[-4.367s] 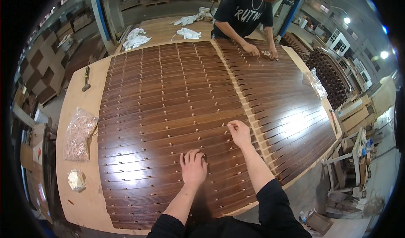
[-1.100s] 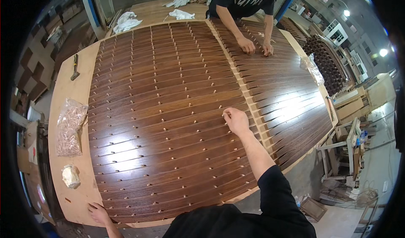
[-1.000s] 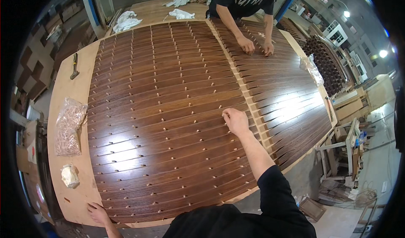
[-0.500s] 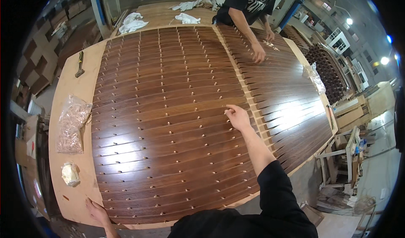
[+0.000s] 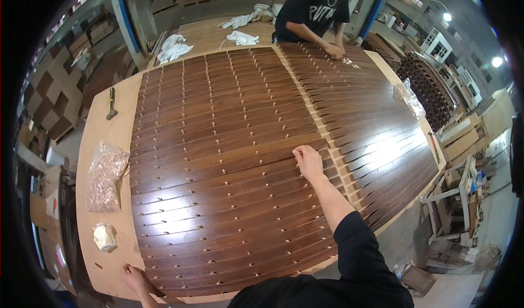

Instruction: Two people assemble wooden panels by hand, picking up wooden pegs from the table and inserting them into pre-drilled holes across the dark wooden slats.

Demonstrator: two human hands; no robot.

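Observation:
Dark brown wood slats point(image 5: 218, 199) lie side by side on a pale board, with rows of small wooden dowels point(image 5: 238, 218) standing up from them. Over the slats toward the right, my right hand point(image 5: 309, 161) has its thumb and fingers pinched together at a slat's edge. Whatever lies between those fingertips is hidden. My left hand point(image 5: 135, 279) rests at the near left corner of the board, beside the slat ends, its fingers loosely extended and partly hidden.
On the pale board point(image 5: 112, 133) at left lie a hammer point(image 5: 112, 105), a clear bag of dowels point(image 5: 106, 179) and a whitish lump point(image 5: 104, 237). Across the slats a co-worker point(image 5: 314, 13) bends over loose dowels point(image 5: 349, 63). White cloths point(image 5: 242, 38) lie behind.
My right fingers have drawn in from a half-extended pose to a pinch near the same spot. The co-worker's reaching hand has pulled back to the loose dowels. The whole view has shifted slightly.

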